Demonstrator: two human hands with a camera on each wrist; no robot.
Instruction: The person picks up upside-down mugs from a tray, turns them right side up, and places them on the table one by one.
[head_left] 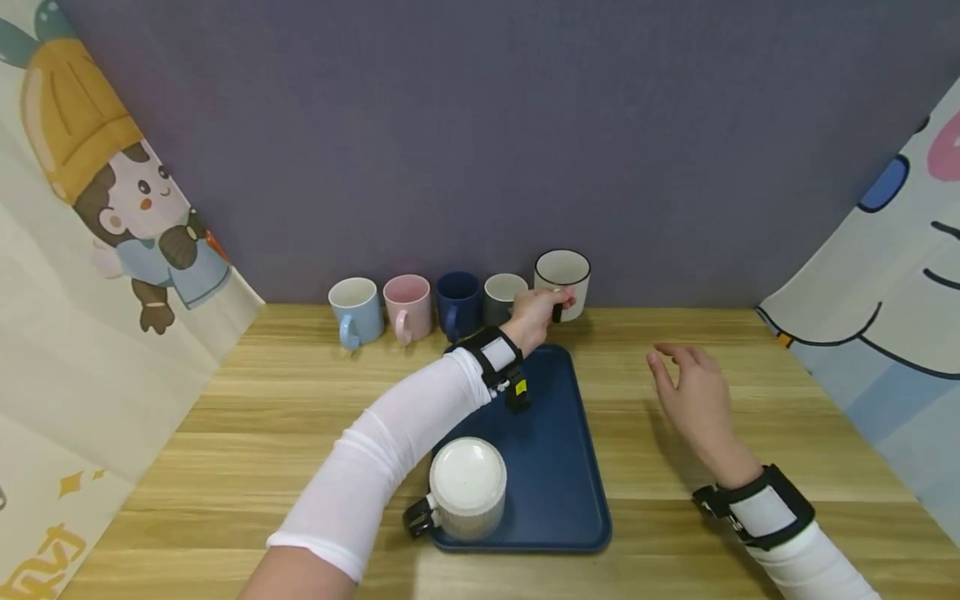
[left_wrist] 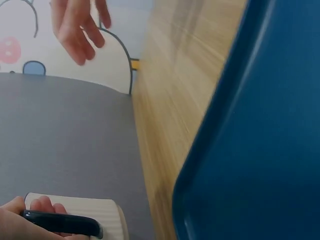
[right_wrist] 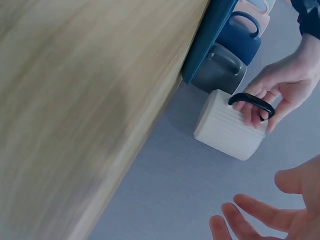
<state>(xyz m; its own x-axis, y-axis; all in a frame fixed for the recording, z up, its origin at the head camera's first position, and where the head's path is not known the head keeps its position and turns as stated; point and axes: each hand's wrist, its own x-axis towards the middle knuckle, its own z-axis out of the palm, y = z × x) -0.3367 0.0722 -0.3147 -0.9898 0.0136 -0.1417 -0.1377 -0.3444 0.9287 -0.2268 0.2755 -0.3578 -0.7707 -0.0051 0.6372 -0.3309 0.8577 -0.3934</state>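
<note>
Four mugs [head_left: 427,307] lined up at twelve o'clock, left hand [head_left: 536,315] curled through cream mug's [head_left: 564,282] black handle alongside, right hand [head_left: 693,392] loose over tabletop [head_left: 262,400], one upturned mug [head_left: 467,487] left on tray [head_left: 558,467].

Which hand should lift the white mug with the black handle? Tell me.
Left. The left hand already grips the black handle of the white mug; the right hand hovers open, apart.
</note>
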